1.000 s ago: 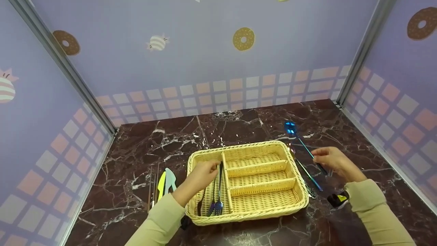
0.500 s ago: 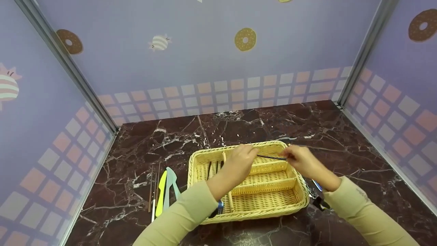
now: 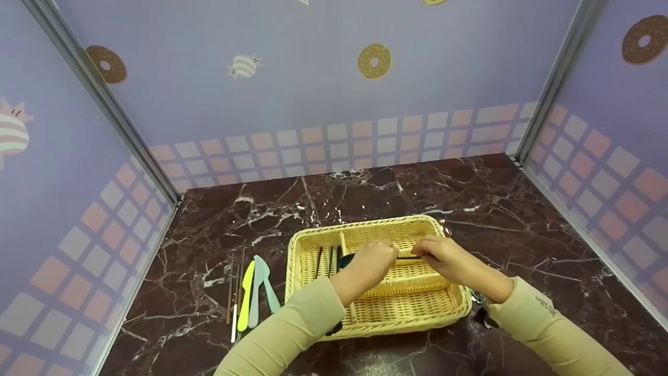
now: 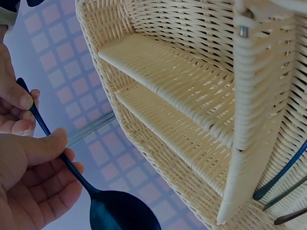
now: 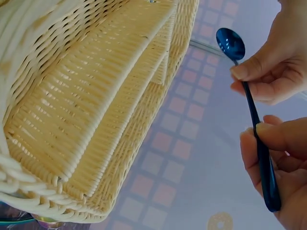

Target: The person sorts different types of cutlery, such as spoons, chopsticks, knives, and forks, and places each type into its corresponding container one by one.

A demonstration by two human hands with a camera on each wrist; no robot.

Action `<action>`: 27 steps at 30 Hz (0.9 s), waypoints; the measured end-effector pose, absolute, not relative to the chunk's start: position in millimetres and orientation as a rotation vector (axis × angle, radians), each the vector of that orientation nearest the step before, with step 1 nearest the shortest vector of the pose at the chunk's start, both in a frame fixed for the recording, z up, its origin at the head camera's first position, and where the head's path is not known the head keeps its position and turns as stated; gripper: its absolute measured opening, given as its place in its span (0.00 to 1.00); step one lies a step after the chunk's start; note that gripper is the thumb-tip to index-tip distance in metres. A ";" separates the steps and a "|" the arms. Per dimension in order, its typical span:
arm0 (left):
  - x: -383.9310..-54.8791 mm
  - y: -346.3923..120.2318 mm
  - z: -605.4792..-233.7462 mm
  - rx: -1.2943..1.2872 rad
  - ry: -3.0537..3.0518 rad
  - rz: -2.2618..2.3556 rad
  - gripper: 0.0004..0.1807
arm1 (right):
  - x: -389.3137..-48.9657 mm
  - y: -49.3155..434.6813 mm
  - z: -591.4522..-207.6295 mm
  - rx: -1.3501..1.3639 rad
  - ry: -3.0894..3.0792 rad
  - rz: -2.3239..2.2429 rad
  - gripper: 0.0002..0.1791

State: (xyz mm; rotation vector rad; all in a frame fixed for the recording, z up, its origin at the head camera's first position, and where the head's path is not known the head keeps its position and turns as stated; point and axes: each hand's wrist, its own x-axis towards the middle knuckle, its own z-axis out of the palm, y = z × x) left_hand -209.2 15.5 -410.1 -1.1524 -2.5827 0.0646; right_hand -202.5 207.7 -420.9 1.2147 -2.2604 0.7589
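Observation:
A dark blue spoon (image 3: 345,260) is held by both hands over the back and middle compartments of the wicker cutlery basket (image 3: 383,330). Its bowl points left in the head view. My left hand (image 3: 368,263) pinches the handle near the bowl (image 4: 122,211). Closer to the handle's end, my right hand (image 3: 454,263) grips it between thumb and fingers; the right wrist view shows the handle tip (image 5: 271,196) along that hand (image 5: 288,165). Several dark-handled utensils (image 3: 319,261) lie in the basket's long left compartment, partly hidden behind my left arm.
Left of the basket lie a yellow knife (image 3: 246,297), pale blue-green knives (image 3: 258,292), brown chopsticks (image 3: 230,292) and a thin white-tipped stick (image 3: 234,318). Shiny utensils (image 3: 443,227) at the basket's right side are mostly hidden. Patterned walls (image 3: 313,78) enclose the marble tabletop (image 3: 209,219).
My right hand has brought the spoon from the table at the right to over the basket. My left hand has left the left compartment and grips the spoon too; both hands have lowered slightly.

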 end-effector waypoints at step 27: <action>-195.4 58.6 -451.2 -1.041 -3.326 -0.255 0.10 | -205.2 276.7 -409.0 0.727 -2.470 0.848 0.11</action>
